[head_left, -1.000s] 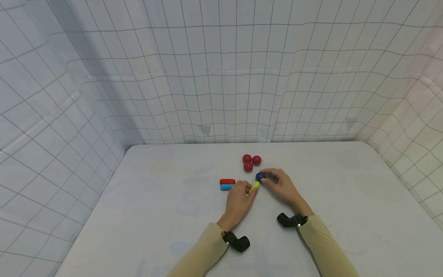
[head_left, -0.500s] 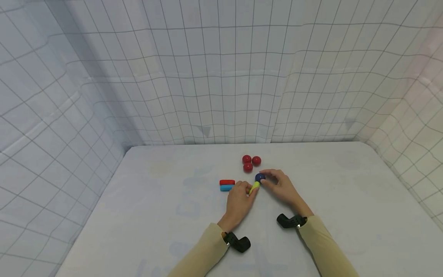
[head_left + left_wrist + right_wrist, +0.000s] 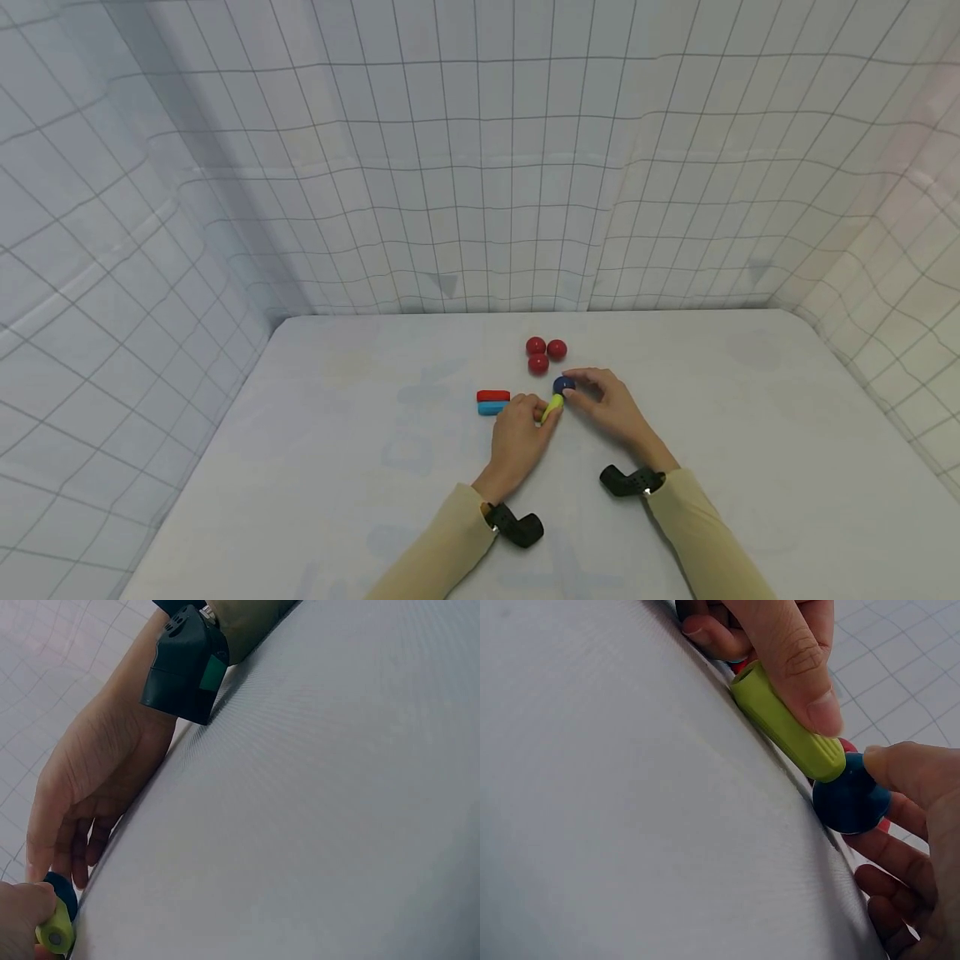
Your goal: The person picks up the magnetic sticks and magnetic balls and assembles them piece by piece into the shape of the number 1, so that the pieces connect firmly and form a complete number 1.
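My left hand [image 3: 517, 433] pinches a yellow-green rod [image 3: 784, 720] between thumb and fingers. Grooves run along the rod, and a small hole shows in its near end in the left wrist view. The far end of the rod meets a glossy dark blue ball [image 3: 851, 796]. My right hand [image 3: 617, 407] holds that ball with thumb and fingertips, low over the white table. Just left of my left hand lie a red rod [image 3: 492, 396] and a light blue rod [image 3: 491, 408], side by side; the fingers partly cover the blue one.
Three red balls [image 3: 537, 363] stand in a cluster behind my hands on the white table [image 3: 337, 467]. Wavy white sheets with a grid pattern [image 3: 480, 183] hang behind it and along both sides. Each wrist wears a black strap-on camera [image 3: 517, 527].
Very little differs. The blue ball has shifted slightly left, against the end of the yellow-green rod. Both hands keep their grip, and the other rods and balls stay in place.
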`<state>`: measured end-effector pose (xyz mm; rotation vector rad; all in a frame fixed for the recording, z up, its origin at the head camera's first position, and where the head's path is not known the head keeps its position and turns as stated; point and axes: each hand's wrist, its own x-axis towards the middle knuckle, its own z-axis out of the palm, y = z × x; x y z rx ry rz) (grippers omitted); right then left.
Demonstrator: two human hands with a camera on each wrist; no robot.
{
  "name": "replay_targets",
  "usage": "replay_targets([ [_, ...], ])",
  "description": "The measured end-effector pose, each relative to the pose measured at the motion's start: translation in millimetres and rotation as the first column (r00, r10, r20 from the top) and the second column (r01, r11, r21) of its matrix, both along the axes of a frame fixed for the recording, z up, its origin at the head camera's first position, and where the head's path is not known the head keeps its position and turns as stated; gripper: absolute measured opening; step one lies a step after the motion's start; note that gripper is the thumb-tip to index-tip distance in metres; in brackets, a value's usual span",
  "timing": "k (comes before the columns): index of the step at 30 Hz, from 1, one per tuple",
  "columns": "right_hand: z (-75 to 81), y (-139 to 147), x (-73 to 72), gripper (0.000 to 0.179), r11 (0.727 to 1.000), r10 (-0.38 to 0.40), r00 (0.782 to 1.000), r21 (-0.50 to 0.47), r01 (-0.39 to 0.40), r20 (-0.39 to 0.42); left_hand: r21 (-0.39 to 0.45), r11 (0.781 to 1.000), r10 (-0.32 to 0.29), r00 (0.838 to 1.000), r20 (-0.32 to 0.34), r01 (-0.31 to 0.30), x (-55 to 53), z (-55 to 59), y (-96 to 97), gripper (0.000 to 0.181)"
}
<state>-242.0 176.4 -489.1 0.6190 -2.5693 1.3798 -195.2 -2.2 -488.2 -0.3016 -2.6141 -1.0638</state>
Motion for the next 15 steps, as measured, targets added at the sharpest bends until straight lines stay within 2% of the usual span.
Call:
replay_targets([
  [6, -1.9, 0.1, -1.4, 0.032, 1.0, -0.03, 0.999, -0.004, 0.03, 0.016, 0.01, 1.0, -0.006, 1.0, -0.016, 0.006, -1.3, -2.6, -0.8, 0.024],
  [15, -1.9, 0.7, -0.6, 0.035, 0.999, -0.032, 0.999, -0.03, 0.033, 0.027, 0.041, 0.999, -0.019, 1.0, -0.022, 0.02, -0.2, -2.9, -1.8, 0.025],
])
